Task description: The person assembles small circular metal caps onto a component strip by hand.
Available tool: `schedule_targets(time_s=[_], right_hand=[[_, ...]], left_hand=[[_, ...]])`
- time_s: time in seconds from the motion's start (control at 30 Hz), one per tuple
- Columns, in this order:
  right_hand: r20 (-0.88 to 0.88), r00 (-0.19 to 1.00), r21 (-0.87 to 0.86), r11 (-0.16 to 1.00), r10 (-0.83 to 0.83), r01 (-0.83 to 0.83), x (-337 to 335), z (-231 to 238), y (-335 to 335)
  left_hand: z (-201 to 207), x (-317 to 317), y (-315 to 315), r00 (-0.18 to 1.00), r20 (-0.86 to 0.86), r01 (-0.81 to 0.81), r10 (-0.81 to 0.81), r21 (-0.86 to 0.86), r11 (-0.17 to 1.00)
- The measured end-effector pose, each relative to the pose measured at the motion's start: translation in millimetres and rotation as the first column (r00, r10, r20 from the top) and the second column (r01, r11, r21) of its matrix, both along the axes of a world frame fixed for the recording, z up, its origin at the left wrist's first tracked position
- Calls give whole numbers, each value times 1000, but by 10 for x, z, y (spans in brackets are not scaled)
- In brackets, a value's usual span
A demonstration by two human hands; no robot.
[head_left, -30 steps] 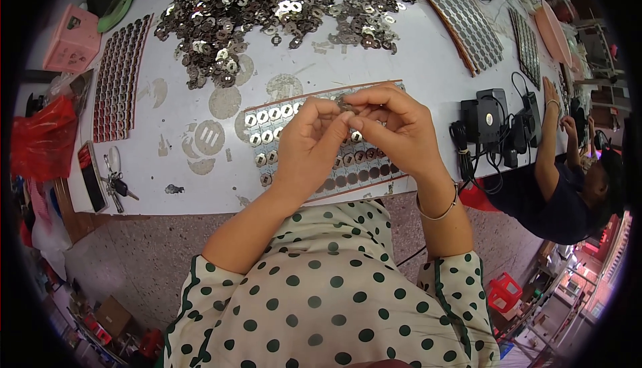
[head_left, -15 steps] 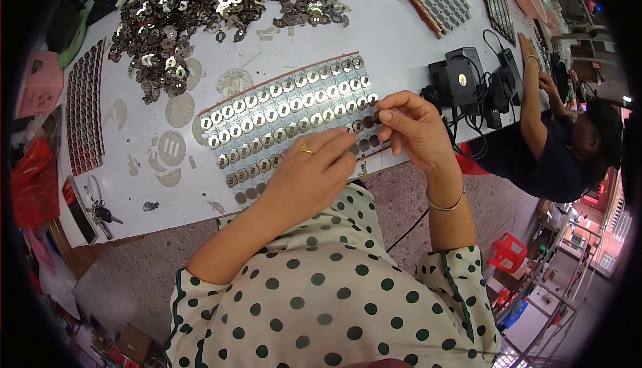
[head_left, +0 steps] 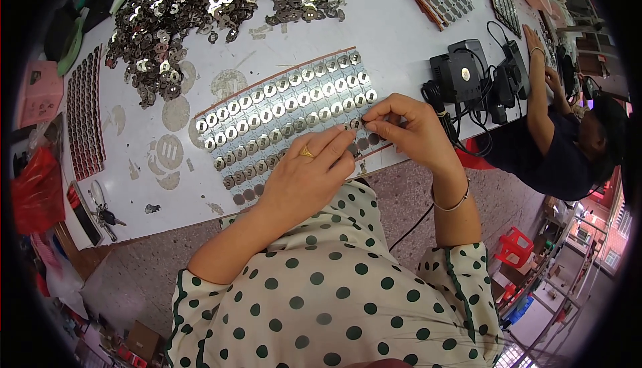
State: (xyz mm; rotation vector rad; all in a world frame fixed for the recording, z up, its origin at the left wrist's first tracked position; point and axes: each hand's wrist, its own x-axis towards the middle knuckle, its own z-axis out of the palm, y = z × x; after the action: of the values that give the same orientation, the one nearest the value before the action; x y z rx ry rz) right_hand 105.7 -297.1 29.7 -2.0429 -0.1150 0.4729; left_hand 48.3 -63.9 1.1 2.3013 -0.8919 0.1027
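Fingers (head_left: pixel 378 110) of the right hand (head_left: pixel 416 127) bend into a narrow pinch at the right end of a panel (head_left: pixel 279 98) of shiny discs (head_left: pixel 371 96) on a white counter (head_left: pixel 394 47); whether they grip a piece cannot be told. The left hand (head_left: pixel 299 173) lies over its near edge, grip hidden; a careless brush could knock discs crooked.

Left end of the worktop (head_left: pixel 391 54): a pink box (head_left: pixel 40 92) appears above a red plastic bag (head_left: pixel 37 191), while a bunch of keys (head_left: pixel 107 217) lies near the front edge. Right end: a black boxy device (head_left: pixel 451 74) lies beside tangled black cables (head_left: pixel 476 142), with a co-worker (head_left: pixel 565 157) in a dark top farther right. Below worktop level: a speckled floor (head_left: pixel 394 201), a red stool (head_left: pixel 513 248) at right and a cardboard box (head_left: pixel 142 340) at lower left.
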Motion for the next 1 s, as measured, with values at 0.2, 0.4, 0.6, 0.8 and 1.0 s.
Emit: schedule_targets(time_s=[0.2, 0.4, 0.6, 0.8, 1.0], right_hand=[[59, 997, -44, 998, -44, 47, -4, -8, 61], [161, 987, -49, 998, -17, 25, -87, -61, 44], [256, 966, -132, 991, 45, -12, -74, -1, 67], [340, 937, -49, 993, -82, 105, -179, 116, 125], [167, 985, 395, 918, -42, -28, -233, 249, 354]], left_hand=[[23, -2, -1, 1000, -8, -3, 4, 24, 1000], [23, 20, -19, 1000, -6, -10, 10, 8, 1000], [40, 65, 15, 989, -143, -77, 46, -219, 973], [173, 11, 46, 696, -700, -470, -161, -614, 634], [150, 29, 59, 710, -695, -423, -114, -550, 721]])
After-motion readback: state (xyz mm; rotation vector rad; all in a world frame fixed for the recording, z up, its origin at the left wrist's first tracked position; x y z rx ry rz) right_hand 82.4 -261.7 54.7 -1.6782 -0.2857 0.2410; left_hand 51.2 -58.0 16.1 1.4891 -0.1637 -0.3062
